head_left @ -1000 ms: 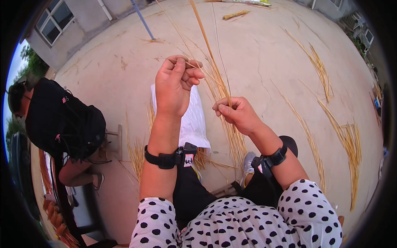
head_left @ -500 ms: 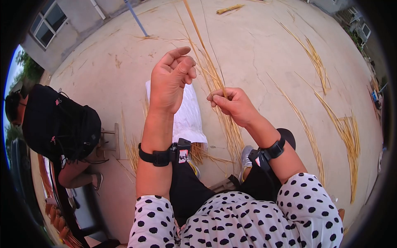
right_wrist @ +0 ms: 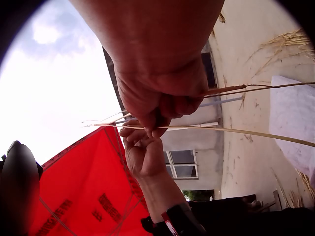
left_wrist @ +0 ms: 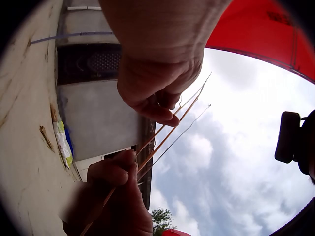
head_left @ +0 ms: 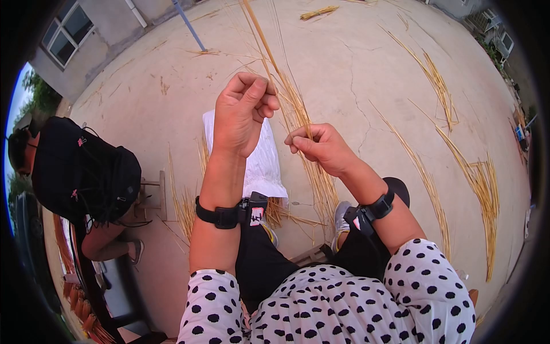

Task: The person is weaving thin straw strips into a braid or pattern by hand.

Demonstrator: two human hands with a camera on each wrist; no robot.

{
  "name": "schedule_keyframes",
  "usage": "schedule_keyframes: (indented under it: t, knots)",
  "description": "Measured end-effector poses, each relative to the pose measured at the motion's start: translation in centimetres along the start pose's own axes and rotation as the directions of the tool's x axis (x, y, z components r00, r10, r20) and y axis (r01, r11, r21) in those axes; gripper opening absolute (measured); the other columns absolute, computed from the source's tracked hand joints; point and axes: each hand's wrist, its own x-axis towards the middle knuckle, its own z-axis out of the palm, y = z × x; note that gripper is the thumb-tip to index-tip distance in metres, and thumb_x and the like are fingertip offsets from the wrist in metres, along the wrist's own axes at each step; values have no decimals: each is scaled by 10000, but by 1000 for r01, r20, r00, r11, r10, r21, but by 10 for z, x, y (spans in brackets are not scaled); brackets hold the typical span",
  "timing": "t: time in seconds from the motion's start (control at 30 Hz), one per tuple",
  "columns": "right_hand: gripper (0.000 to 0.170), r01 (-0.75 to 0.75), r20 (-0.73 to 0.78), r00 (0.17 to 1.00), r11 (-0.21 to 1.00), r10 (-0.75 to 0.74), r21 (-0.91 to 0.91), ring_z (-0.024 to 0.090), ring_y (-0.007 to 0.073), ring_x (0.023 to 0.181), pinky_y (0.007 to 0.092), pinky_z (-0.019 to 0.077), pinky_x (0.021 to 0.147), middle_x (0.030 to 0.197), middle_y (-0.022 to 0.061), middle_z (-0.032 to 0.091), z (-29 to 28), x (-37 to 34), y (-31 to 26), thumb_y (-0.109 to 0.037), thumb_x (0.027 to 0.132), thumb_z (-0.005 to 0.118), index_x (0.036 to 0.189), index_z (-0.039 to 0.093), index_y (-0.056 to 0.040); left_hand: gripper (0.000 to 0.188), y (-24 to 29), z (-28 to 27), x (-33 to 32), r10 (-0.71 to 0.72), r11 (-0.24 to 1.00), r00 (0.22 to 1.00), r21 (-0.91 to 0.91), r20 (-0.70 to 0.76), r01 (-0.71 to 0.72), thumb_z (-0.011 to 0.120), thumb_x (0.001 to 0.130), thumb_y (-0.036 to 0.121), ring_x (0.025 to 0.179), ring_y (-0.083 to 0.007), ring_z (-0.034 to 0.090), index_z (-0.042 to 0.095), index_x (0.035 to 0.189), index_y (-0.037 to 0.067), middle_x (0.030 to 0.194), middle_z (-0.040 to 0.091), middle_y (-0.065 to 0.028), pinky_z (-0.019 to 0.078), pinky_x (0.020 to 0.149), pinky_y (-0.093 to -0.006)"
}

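Observation:
Several long straw stalks [head_left: 322,180] stand at a slant between the hands, their upper ends fanned apart. My right hand [head_left: 325,149] pinches them between thumb and fingers at mid-length; in the right wrist view a thin stalk [right_wrist: 236,131] passes its fingertips. Higher and to the left, my left hand [head_left: 243,117] has thumb and index finger together at the stalks' upper part. The left wrist view shows the fingertips of the left hand [left_wrist: 157,93] against a thin stalk [left_wrist: 183,117], above the right hand [left_wrist: 120,199].
A white sack [head_left: 263,163] lies on the concrete beyond my feet, with straw under it. Loose straw bundles [head_left: 484,189] are spread at the right. A person in black [head_left: 86,172] sits at the left by a small stool [head_left: 156,198]. A blue pole [head_left: 189,26] stands farther off.
My left hand let go of a thin stalk, lifted with its index finger raised, then came back right and down, bringing finger and thumb together at the stalks. The right hand keeps its grip, shifted slightly left.

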Motion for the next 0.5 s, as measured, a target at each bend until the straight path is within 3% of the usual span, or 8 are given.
schedule_keyframes:
  t: [0.33, 0.5]
  knots:
    - [185, 1, 20, 1000, 1000, -1, 13, 399, 9, 548, 165, 300, 486, 743, -10, 600, -3, 0, 0, -163, 845, 605, 932, 653, -6, 135, 8, 6, -1, 31, 992, 999, 125, -43, -26, 543, 901, 169, 569, -74, 473, 533, 941, 41, 873, 585, -60, 349, 483, -170]
    - [194, 20, 38, 999, 1000, -19, -18, 409, 8, 560, 161, 306, 494, 741, -11, 601, 0, 0, 0, -165, 843, 611, 938, 653, -1, 107, 7, 3, -1, 48, 998, 999, 44, -12, -47, 581, 876, 147, 563, -85, 512, 544, 910, 52, 824, 588, -56, 352, 460, -176]
